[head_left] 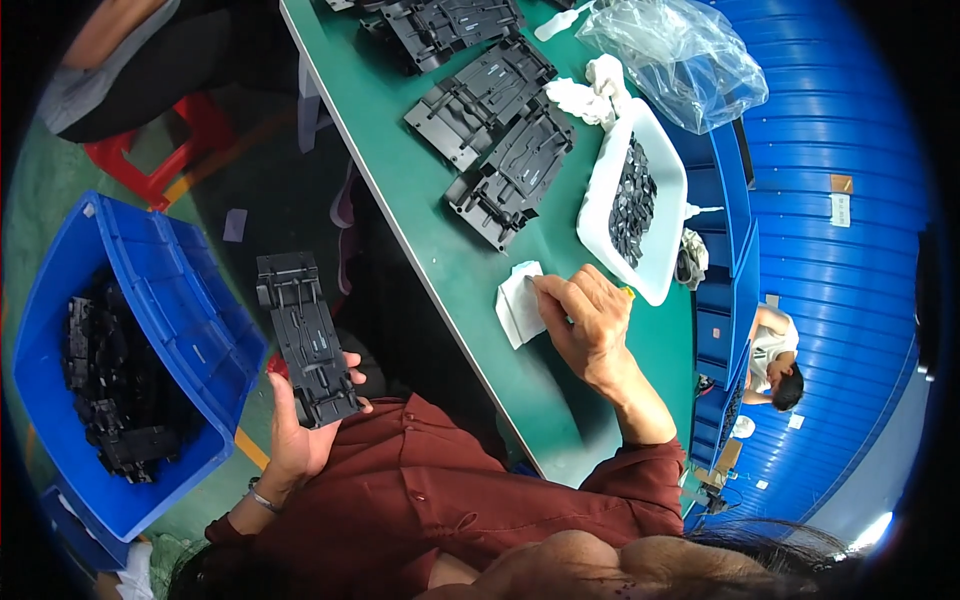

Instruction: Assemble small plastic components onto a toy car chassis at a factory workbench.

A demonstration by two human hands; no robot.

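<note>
In my left hand (pixel 300 440) is a black plastic model-car chassis (pixel 308 340), held upright beside the table edge with fingers wrapped round its lower end. My right hand (pixel 590 325) is over the green table (pixel 450 290), its thumb and fingers pinching the edge of a folded white cloth (pixel 519 308). Something small and yellow (pixel 628 293) shows beside that hand's knuckles; what it is cannot be made out. Farther up the table several more black chassis (pixel 510 175) lie in a row.
A white tray (pixel 660 285) of small black parts stands right of the chassis. Behind it are a crumpled white rag (pixel 590 95) and a clear plastic bag (pixel 690 60). At left, a blue crate (pixel 190 300) holds black parts; beyond is a red stool (pixel 140 165). Another person (pixel 775 350) works far right.
</note>
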